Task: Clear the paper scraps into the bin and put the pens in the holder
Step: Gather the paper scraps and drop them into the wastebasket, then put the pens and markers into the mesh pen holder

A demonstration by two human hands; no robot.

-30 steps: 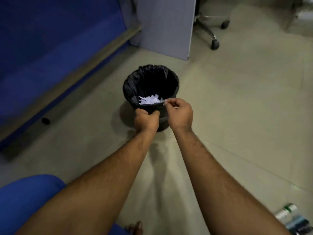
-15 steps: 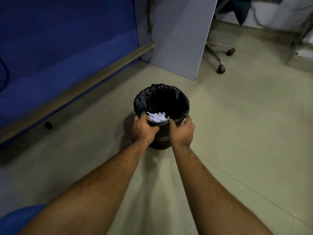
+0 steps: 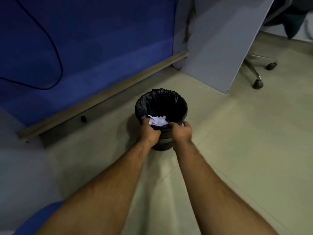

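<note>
A small black bin (image 3: 179,106) lined with a black bag stands on the pale floor in the head view. White paper scraps (image 3: 158,120) lie inside it near the front wall. My left hand (image 3: 149,132) grips the bin's near rim on the left, fingers curled over the edge. My right hand (image 3: 182,131) grips the near rim on the right. No pens or holder are in view.
A blue partition (image 3: 84,39) with a wooden base rail (image 3: 105,97) runs behind the bin on the left, a black cable hanging across it. A grey panel (image 3: 223,41) leans behind the bin. Office chair castors (image 3: 258,84) stand at the right. Blue clothing shows bottom left.
A second ago my right hand was pinching something over the bin; both hands have since taken hold of the bin's near rim. The view has lifted, so the bin sits lower in frame.
</note>
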